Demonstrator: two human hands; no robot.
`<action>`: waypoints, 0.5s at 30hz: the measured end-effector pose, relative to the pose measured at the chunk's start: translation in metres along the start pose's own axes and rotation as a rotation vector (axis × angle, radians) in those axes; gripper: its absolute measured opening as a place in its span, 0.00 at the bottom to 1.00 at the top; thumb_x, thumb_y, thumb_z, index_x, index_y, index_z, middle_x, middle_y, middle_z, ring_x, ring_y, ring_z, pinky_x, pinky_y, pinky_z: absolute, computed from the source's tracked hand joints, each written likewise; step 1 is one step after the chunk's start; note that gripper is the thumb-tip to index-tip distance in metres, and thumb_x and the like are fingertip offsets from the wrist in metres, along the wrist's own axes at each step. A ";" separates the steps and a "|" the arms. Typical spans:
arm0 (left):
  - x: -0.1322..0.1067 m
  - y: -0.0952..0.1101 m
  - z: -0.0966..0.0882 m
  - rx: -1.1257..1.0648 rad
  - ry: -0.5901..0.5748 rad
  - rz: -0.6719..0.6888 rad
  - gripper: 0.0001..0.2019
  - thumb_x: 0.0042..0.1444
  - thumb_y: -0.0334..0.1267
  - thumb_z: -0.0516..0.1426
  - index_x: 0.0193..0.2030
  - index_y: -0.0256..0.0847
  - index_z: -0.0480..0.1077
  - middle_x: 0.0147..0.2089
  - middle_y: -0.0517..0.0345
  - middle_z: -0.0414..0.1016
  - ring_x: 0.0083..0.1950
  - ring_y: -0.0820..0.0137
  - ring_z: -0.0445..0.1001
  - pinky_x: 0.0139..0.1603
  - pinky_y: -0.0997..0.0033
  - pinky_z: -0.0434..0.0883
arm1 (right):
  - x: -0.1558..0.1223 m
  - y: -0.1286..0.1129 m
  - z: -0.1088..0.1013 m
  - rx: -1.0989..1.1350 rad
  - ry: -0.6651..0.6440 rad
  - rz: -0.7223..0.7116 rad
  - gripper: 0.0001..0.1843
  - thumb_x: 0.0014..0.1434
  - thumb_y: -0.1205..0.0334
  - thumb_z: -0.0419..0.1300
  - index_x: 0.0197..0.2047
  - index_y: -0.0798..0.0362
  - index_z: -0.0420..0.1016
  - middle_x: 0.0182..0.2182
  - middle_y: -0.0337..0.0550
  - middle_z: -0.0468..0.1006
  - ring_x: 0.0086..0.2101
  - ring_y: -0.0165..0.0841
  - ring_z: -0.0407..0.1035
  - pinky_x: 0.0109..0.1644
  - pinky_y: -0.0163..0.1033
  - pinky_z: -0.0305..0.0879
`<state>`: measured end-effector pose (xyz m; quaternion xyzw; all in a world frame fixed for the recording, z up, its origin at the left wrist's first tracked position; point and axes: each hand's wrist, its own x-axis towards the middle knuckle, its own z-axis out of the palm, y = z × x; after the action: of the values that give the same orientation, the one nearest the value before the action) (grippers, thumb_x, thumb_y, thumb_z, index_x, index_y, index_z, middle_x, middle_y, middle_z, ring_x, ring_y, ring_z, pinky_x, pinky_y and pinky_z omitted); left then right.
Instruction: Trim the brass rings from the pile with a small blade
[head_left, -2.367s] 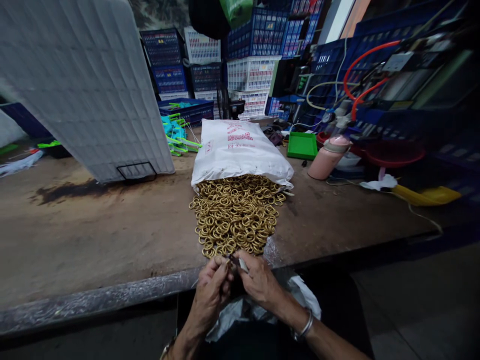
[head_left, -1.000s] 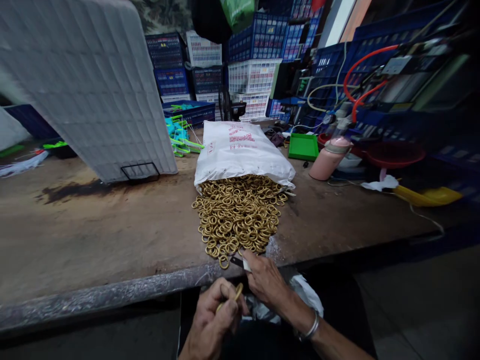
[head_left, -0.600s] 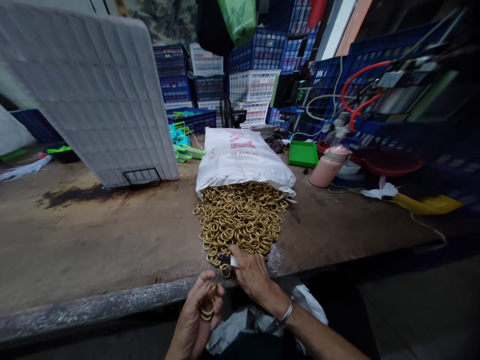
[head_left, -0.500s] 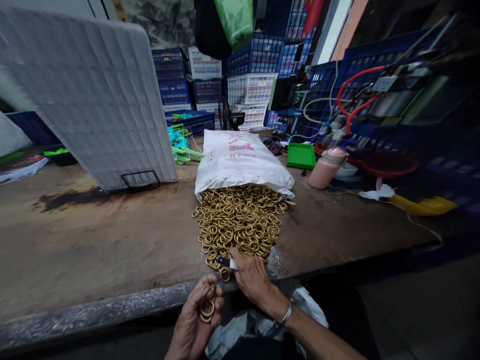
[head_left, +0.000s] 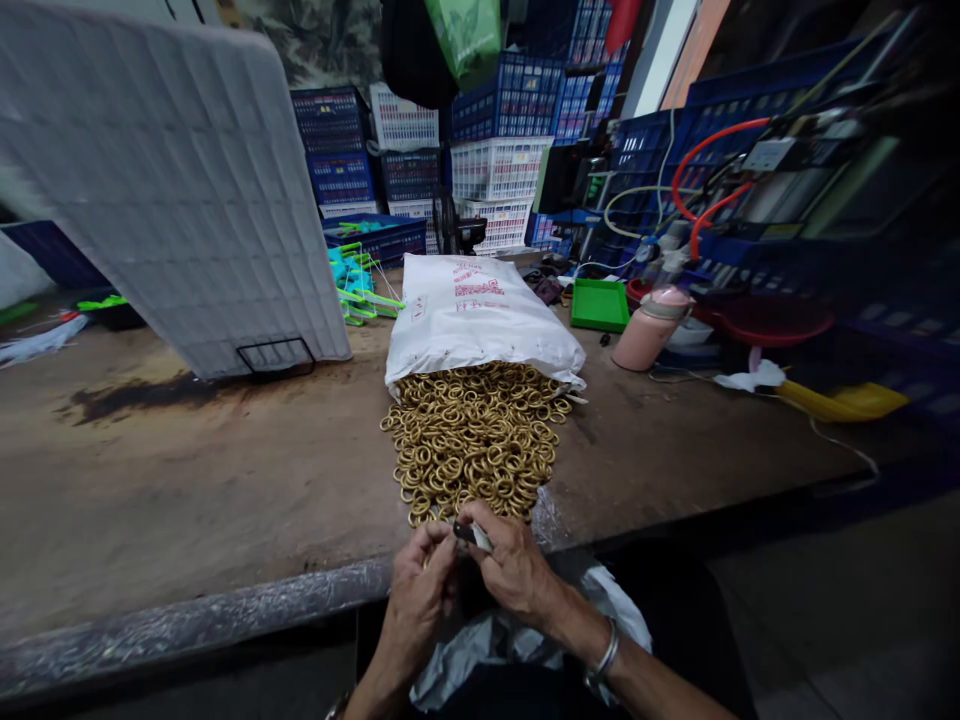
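Note:
Gold-coloured rings (head_left: 472,440) lie in a loose heap spilling from the mouth of a white woven sack (head_left: 480,310) onto the table. Just below the heap, at the table edge, my left hand (head_left: 420,590) is closed with its thumb and fingertips pinched together; the gold rings in it are mostly hidden by the fingers. My right hand (head_left: 517,565) grips a small knife (head_left: 472,537) with a dark blade and a pale handle. The dark tip meets the left fingertips. Whether it touches a ring I cannot tell.
A tall pale quilted panel (head_left: 187,200) stands on the left. To the right are a green tray (head_left: 600,305), a pink bottle (head_left: 649,335), a yellow scoop (head_left: 840,402) and a machine with red hoses (head_left: 690,190). Stacked crates (head_left: 499,170) fill the back. Pale plastic covers my lap.
My left hand has moved up and right, its fingers closing over the rings that showed before. My right hand has shifted slightly down and right with the knife, so both hands now meet.

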<state>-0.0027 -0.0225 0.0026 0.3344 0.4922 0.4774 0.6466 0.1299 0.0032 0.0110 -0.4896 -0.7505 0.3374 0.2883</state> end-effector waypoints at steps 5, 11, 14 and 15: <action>-0.001 0.005 0.003 0.150 0.067 0.157 0.11 0.45 0.44 0.59 0.25 0.38 0.67 0.22 0.63 0.64 0.24 0.75 0.61 0.27 0.78 0.61 | 0.000 -0.004 0.000 0.173 0.021 0.117 0.11 0.58 0.58 0.46 0.30 0.53 0.64 0.23 0.34 0.64 0.25 0.26 0.58 0.30 0.30 0.53; -0.004 0.000 0.004 0.217 0.035 0.190 0.10 0.48 0.44 0.58 0.27 0.38 0.68 0.24 0.61 0.67 0.25 0.74 0.63 0.28 0.77 0.62 | 0.000 0.000 0.004 0.266 0.017 0.211 0.14 0.58 0.56 0.46 0.25 0.54 0.60 0.20 0.32 0.59 0.23 0.25 0.54 0.27 0.31 0.50; -0.005 -0.003 0.004 0.140 -0.041 0.014 0.13 0.50 0.48 0.54 0.27 0.38 0.64 0.18 0.67 0.58 0.17 0.80 0.52 0.17 0.81 0.52 | -0.001 0.001 0.004 0.217 0.056 0.197 0.13 0.57 0.58 0.48 0.24 0.54 0.61 0.20 0.32 0.59 0.24 0.25 0.54 0.28 0.31 0.50; -0.006 -0.004 0.003 0.119 -0.065 -0.019 0.14 0.51 0.48 0.53 0.28 0.39 0.63 0.18 0.69 0.57 0.16 0.81 0.50 0.16 0.81 0.49 | -0.001 0.001 0.004 0.208 0.064 0.189 0.13 0.57 0.58 0.48 0.24 0.54 0.61 0.20 0.32 0.59 0.24 0.25 0.54 0.28 0.31 0.50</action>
<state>0.0012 -0.0288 0.0020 0.3830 0.5017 0.4300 0.6455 0.1274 0.0017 0.0080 -0.5361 -0.6525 0.4233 0.3281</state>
